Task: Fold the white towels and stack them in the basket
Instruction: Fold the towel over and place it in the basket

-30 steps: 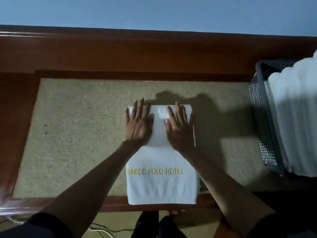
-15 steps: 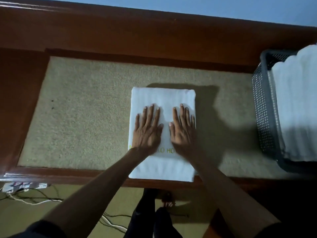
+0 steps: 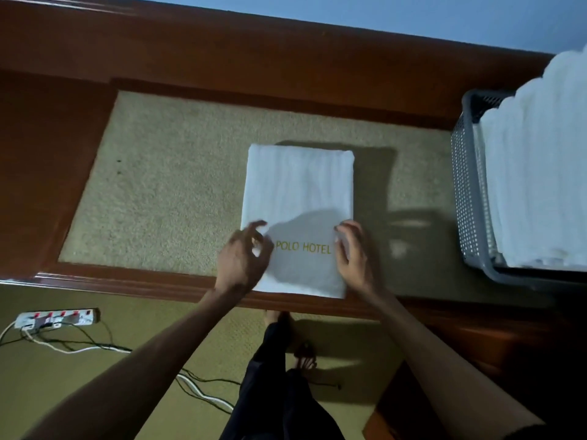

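The folded white towel (image 3: 298, 185) lies on the desk (image 3: 174, 185), its near end at the front rim. The left hand (image 3: 243, 258) and right hand (image 3: 354, 252) curl round its side edges, gripping it. The grey basket (image 3: 467, 192) stands to the right, apart from the towel and piled with white towels (image 3: 540, 185).

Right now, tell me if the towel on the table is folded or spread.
Folded: the towel lies as a compact, thick rectangle with a rounded far edge.

Dim light, soft shadows (edges warped)
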